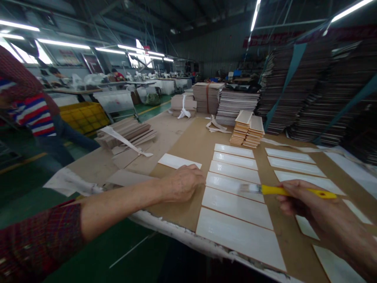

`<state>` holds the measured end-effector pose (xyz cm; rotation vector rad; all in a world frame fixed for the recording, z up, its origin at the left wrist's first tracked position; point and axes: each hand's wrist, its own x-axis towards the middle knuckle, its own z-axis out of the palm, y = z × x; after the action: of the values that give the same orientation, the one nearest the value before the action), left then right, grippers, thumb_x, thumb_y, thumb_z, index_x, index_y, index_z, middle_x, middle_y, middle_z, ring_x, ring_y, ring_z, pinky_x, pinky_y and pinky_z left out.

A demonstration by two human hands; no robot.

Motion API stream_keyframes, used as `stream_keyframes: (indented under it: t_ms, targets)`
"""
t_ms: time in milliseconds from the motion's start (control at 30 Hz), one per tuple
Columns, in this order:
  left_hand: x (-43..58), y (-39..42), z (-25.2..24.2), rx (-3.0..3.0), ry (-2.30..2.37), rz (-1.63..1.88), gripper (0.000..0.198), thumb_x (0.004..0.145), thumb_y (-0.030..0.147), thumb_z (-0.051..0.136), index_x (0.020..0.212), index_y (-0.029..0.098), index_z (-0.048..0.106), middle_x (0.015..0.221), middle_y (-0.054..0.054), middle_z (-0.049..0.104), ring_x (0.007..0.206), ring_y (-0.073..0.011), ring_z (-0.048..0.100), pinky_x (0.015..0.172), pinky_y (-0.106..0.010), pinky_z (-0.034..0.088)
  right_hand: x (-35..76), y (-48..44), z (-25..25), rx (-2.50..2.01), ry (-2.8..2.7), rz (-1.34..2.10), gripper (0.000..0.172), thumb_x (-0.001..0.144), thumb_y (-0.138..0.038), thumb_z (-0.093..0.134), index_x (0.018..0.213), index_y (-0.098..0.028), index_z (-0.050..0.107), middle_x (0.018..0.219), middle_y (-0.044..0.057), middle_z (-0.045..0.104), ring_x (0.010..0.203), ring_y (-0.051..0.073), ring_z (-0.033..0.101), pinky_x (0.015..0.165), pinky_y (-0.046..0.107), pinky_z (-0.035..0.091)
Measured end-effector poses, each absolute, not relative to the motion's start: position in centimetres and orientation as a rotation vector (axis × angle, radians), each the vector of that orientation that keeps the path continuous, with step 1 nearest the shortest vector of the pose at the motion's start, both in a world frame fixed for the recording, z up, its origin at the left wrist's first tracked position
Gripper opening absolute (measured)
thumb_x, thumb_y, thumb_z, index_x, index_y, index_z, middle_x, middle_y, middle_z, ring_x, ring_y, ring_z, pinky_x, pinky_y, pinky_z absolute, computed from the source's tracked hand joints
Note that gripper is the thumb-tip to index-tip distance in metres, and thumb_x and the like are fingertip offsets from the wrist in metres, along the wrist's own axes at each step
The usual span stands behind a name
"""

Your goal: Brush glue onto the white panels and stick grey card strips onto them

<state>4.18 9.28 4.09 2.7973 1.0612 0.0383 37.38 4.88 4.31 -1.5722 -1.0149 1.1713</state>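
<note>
My right hand [306, 196] is closed around the yellow handle of a paintbrush [273, 190]. The bristles, slightly blurred, are over a white strip [219, 181] in a column of several strips laid edge to edge. These strips have orange-brown edges, and some shine as if wet. My left hand [184, 182] rests low over the board just left of that column, its fingers curled together and the fingertips partly hidden. Whatever they may hold cannot be made out. Behind its knuckles lies a separate white strip [176, 161].
Right of the column lie more white strips [294, 167]. Small stacks of strips [246, 127] stand farther back, before tall strapped stacks of dark sheets [294, 86]. Grey-brown board pieces [126, 135] lie at left. The table's front edge [176, 230] is close. A person [38, 106] stands left.
</note>
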Motion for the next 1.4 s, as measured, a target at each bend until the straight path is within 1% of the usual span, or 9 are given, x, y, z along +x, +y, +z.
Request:
stream_keyframes:
  t_ms: [100, 267, 467, 667, 867, 1000, 1167, 1300, 1400]
  targets:
    - [4.2, 7.8, 4.4, 2.787, 0.958, -0.004, 0.032, 0.08, 0.001, 0.056, 0.103, 0.019, 0.07, 0.098, -0.005, 0.071, 0.1, -0.0233, 0.058, 0.095, -0.035, 0.046, 34.6, 4.6, 3.6, -1.512, -1.092, 1.317, 0.049, 0.061, -0.056, 0.08, 0.086, -0.016, 0.07, 0.075, 0.009, 0.07, 0.058, 0.016, 0.064, 0.053, 0.02, 0.056]
    - [4.2, 6.2, 3.6, 2.731, 0.959, -0.093, 0.034, 0.081, 0.003, 0.058, 0.107, 0.02, 0.071, 0.101, -0.006, 0.071, 0.101, -0.0243, 0.059, 0.092, -0.035, 0.047, 31.0, 4.5, 2.6, -1.448, -1.154, 1.43, 0.049, 0.067, -0.059, 0.076, 0.09, -0.016, 0.067, 0.074, 0.008, 0.071, 0.058, 0.015, 0.065, 0.054, 0.021, 0.056]
    - [4.3, 6.0, 3.3, 2.699, 0.967, -0.108, 0.032, 0.082, 0.001, 0.057, 0.105, 0.019, 0.071, 0.105, -0.006, 0.071, 0.104, -0.0231, 0.06, 0.094, -0.034, 0.046, 29.6, 4.5, 2.7, -1.471, -1.249, 1.456, 0.045, 0.068, -0.058, 0.07, 0.083, -0.016, 0.065, 0.07, 0.007, 0.07, 0.056, 0.015, 0.064, 0.054, 0.022, 0.055]
    - [4.1, 5.8, 2.9, 2.696, 0.969, -0.09, 0.031, 0.086, 0.003, 0.056, 0.108, 0.019, 0.07, 0.11, -0.007, 0.07, 0.105, -0.0231, 0.061, 0.097, -0.036, 0.045, 32.2, 4.4, 2.1, -1.563, -1.225, 1.419, 0.037, 0.069, -0.051, 0.073, 0.083, -0.017, 0.067, 0.071, 0.005, 0.07, 0.057, 0.016, 0.065, 0.054, 0.023, 0.057]
    - [4.2, 5.6, 2.9, 2.695, 0.985, -0.065, 0.031, 0.086, 0.003, 0.056, 0.108, 0.019, 0.071, 0.11, -0.007, 0.07, 0.104, -0.0239, 0.062, 0.095, -0.036, 0.046, 36.1, 3.0, 2.6, -1.692, -1.137, 1.322, 0.046, 0.063, -0.053, 0.077, 0.088, -0.015, 0.069, 0.069, 0.008, 0.07, 0.056, 0.018, 0.065, 0.053, 0.025, 0.058]
    - [4.2, 5.5, 3.0, 2.683, 0.99, -0.028, 0.034, 0.086, 0.002, 0.054, 0.11, 0.02, 0.07, 0.109, -0.006, 0.07, 0.104, -0.0229, 0.062, 0.094, -0.035, 0.047, 38.2, 1.9, 2.5, -1.694, -1.07, 1.298, 0.049, 0.062, -0.054, 0.08, 0.088, -0.015, 0.068, 0.077, 0.01, 0.072, 0.06, 0.019, 0.066, 0.055, 0.025, 0.059]
    - [4.2, 5.4, 3.0, 2.668, 1.0, -0.019, 0.033, 0.086, 0.002, 0.052, 0.108, 0.019, 0.07, 0.11, -0.007, 0.069, 0.106, -0.0231, 0.062, 0.098, -0.037, 0.046, 40.0, 1.0, 2.1, -1.721, -1.048, 1.267, 0.055, 0.059, -0.058, 0.081, 0.089, -0.014, 0.069, 0.078, 0.01, 0.071, 0.062, 0.019, 0.066, 0.056, 0.024, 0.059]
    - [4.2, 5.4, 2.9, 2.668, 0.992, -0.005, 0.032, 0.088, 0.004, 0.05, 0.108, 0.019, 0.07, 0.108, -0.007, 0.069, 0.105, -0.0234, 0.062, 0.096, -0.037, 0.046, 40.9, 0.3, 2.3, -1.753, -1.04, 1.226, 0.061, 0.058, -0.062, 0.079, 0.093, -0.014, 0.07, 0.08, 0.01, 0.072, 0.063, 0.02, 0.065, 0.057, 0.026, 0.059]
    - [4.2, 5.4, 2.9, 2.653, 0.989, -0.013, 0.032, 0.088, 0.004, 0.05, 0.108, 0.019, 0.069, 0.109, -0.008, 0.069, 0.105, -0.0238, 0.062, 0.097, -0.038, 0.045, 40.9, -0.3, 3.6, -1.817, -1.04, 1.135, 0.059, 0.055, -0.066, 0.076, 0.085, -0.015, 0.071, 0.074, 0.01, 0.071, 0.061, 0.02, 0.065, 0.056, 0.023, 0.057]
